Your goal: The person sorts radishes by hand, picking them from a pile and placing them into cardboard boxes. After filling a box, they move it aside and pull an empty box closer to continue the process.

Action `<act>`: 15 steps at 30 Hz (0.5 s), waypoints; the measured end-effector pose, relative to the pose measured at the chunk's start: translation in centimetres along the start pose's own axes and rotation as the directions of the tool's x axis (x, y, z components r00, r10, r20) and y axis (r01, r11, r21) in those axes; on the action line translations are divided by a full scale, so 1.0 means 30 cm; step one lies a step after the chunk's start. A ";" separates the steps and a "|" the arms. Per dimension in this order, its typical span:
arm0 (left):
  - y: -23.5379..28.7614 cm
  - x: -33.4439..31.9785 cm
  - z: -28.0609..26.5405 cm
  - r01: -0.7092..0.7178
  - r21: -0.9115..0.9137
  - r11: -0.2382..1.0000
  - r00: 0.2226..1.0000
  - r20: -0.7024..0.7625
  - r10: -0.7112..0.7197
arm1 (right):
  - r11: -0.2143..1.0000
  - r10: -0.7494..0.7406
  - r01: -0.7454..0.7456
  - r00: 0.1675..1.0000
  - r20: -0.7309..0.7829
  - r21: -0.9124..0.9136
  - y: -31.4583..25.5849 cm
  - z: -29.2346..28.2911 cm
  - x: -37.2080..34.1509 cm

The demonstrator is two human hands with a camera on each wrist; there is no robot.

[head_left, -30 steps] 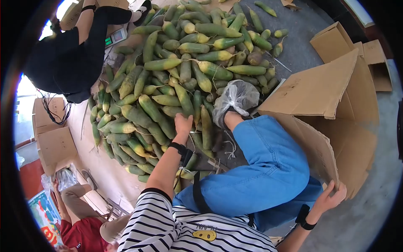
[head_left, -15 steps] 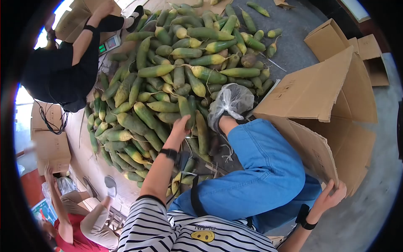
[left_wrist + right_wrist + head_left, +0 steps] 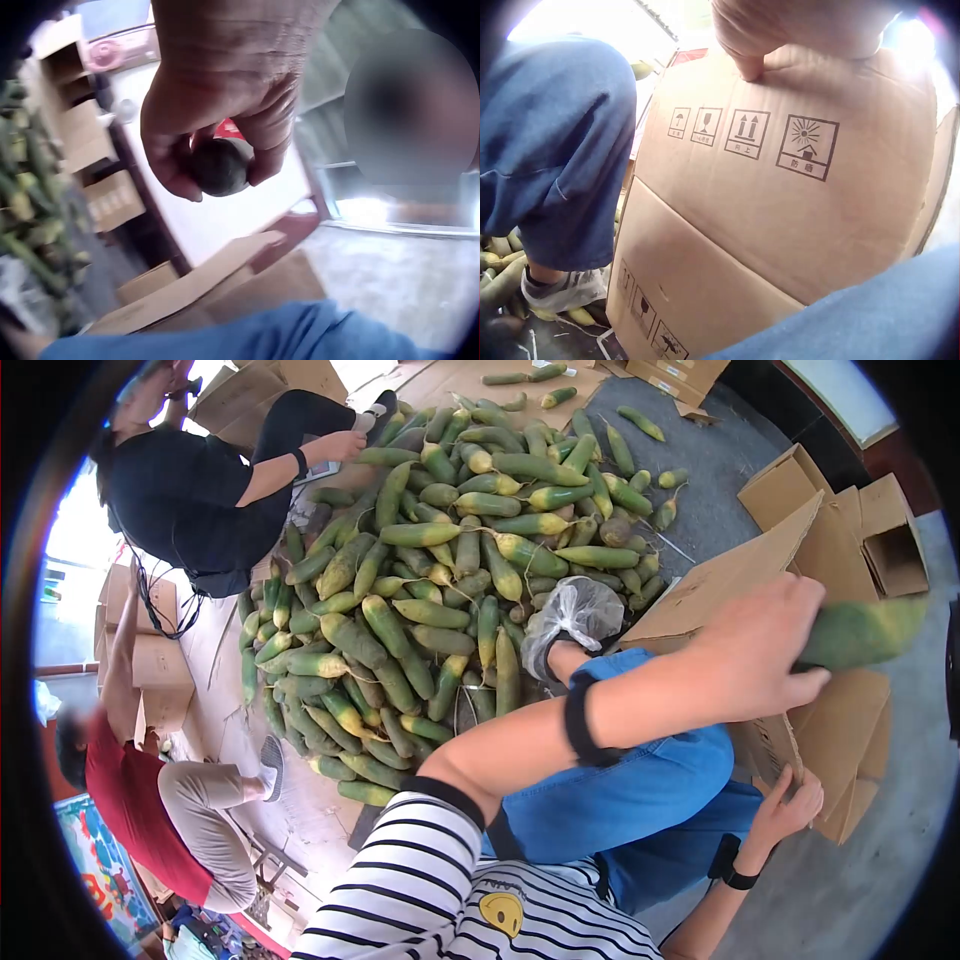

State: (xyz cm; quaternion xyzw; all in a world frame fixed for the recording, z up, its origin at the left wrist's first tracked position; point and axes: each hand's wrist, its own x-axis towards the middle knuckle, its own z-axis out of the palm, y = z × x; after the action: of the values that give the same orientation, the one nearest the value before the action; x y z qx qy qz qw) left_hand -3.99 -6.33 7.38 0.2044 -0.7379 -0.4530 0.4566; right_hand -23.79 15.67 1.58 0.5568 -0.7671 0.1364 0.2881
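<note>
Above the open side of a large cardboard box [image 3: 730, 575], at the right of the head view, holding one green radish [image 3: 865, 632] in the left hand [image 3: 750, 650], curling fingers and thumb round one end and pointing the other away to the right. In the left wrist view, gripping it from above, showing only a dark, rounded end between the fingertips. Lower down, nearer the body, gripping the edge of a box panel with the right hand [image 3: 790, 802], pressing the thumb against the cardboard face. Keeping the two hands apart from each other, the left clamped on the radish and the right on the panel. In the right wrist view, showing black printed symbols [image 3: 748, 135] on the panel, including an umbrella, a glass, upward arrows and a sun over a house. Sitting in blue trousers [image 3: 640, 790] beside the box, resting one foot in a see-through plastic bag [image 3: 575, 608] at the edge of a wide heap of green radishes [image 3: 345, 635]. Lying partly on flattened cardboard [image 3: 225, 635], mixing green and yellowish skins. Near the heap, sharing the floor with a person in black [image 3: 185, 490] at the upper left and a person in red [image 3: 145, 800] at the lower left.
</note>
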 end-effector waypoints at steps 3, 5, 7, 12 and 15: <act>0.007 -0.009 0.022 0.007 0.067 0.998 1.000 -0.020 -0.006 | 0.999 -0.022 0.021 0.999 -0.025 -0.042 0.000 0.000 0.000; -0.075 -0.102 -0.024 -0.033 0.025 0.999 0.979 -0.201 0.038 | 1.000 0.016 -0.015 1.000 0.011 -0.026 0.001 -0.007 -0.005; -0.227 -0.251 -0.093 0.206 -0.001 0.979 0.950 -0.240 -0.200 | 0.999 0.044 -0.044 0.998 0.053 -0.006 0.008 0.004 -0.017; -0.671 -0.861 -0.424 0.786 0.108 0.608 0.495 -0.699 -0.515 | 0.996 -0.017 0.014 0.999 -0.036 -0.087 0.048 0.027 -0.043; -0.883 -1.229 -0.677 0.974 0.084 0.209 0.152 -0.930 -0.333 | 0.995 0.006 -0.009 1.000 -0.028 -0.097 0.045 0.028 -0.044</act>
State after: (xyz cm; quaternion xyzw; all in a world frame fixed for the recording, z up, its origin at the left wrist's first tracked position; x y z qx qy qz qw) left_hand 28.90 -3.13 -29.79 0.8666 -0.3639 -0.1565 0.3035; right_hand -25.01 16.72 0.27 0.5372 -0.7709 0.1075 0.3250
